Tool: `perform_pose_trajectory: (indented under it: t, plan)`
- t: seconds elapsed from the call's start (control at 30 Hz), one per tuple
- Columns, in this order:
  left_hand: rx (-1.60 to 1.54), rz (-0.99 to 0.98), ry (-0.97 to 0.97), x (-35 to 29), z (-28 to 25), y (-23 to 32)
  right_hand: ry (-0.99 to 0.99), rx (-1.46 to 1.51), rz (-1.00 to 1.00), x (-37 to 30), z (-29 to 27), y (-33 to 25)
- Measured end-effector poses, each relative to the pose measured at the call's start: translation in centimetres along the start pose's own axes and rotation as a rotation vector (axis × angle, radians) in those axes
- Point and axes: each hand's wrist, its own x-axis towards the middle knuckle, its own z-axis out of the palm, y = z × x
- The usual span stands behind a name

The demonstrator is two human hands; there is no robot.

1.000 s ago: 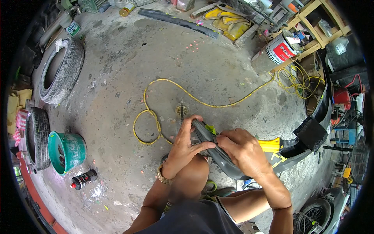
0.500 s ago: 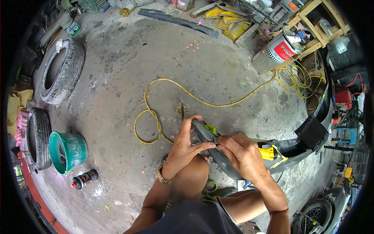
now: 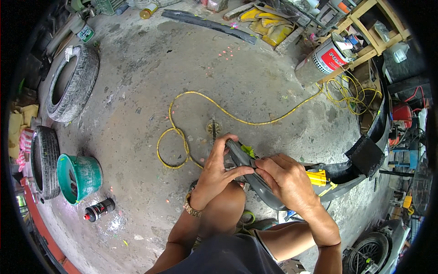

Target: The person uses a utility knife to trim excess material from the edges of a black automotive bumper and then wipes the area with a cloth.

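Observation:
A long, dark curved plastic panel (image 3: pixel 269 197), like a car bumper, rises at its near end above my knees and runs off to the right. My left hand (image 3: pixel 214 166) grips that end, with fingers over the far edge and thumb on the near face. Pressed against the panel beside the left thumb is my right hand (image 3: pixel 289 180), its fingers pinched; what may be between the fingertips is hidden. A bright green scrap (image 3: pixel 247 151) shows at the panel's edge between the hands. Right of my right hand, a yellow object (image 3: pixel 318 177) lies by the panel, partly covered.
A yellow hose (image 3: pixel 237 119) loops across the concrete floor ahead. To the left are two tyres (image 3: pixel 75 84), a green bucket (image 3: pixel 93 176) and a black bottle (image 3: pixel 99 210). A large tin (image 3: pixel 321 61) stands at the far right, with a black block (image 3: pixel 365 156) nearer.
My right hand has shifted slightly to the right and covers more of the yellow object. The left hand and the panel stay almost where they were.

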Motion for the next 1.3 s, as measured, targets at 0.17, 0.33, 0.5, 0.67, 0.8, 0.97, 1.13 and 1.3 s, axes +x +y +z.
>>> perform_pose_trajectory:
  t: [0.17, 0.33, 0.5, 0.67, 0.8, 0.97, 1.13, 1.3]
  plan:
    - [0.009, 0.009, -0.005, 0.0, 0.0, -0.2, 0.022, 0.014, -0.034, -0.1, 0.2, 0.1]
    - [-0.022, -0.023, -0.004, -0.1, 0.0, -0.1, -0.013, -0.004, -0.010, 0.1, -0.3, -0.1]
    - [-0.049, -0.055, -0.004, -0.1, 0.1, -0.1, -0.010, 0.004, 0.007, 0.2, -0.4, -0.4]
    - [-0.053, -0.060, -0.016, 0.0, 0.0, -0.1, -0.020, -0.006, 0.007, 0.2, -0.5, -0.4]
    - [-0.038, -0.056, -0.012, 0.0, 0.0, 0.0, -0.016, -0.008, -0.002, 0.3, -0.4, -0.4]
    - [-0.027, -0.049, -0.005, -0.1, 0.0, -0.1, -0.052, -0.059, -0.036, 0.8, -1.1, -0.5]
    - [0.014, -0.005, 0.003, 0.0, 0.0, -0.3, -0.171, -0.116, -0.045, 2.2, -2.2, -1.1]
    - [0.015, -0.014, 0.011, 0.2, 0.2, -0.2, 0.017, -0.057, -0.079, 0.7, 0.1, -0.2]
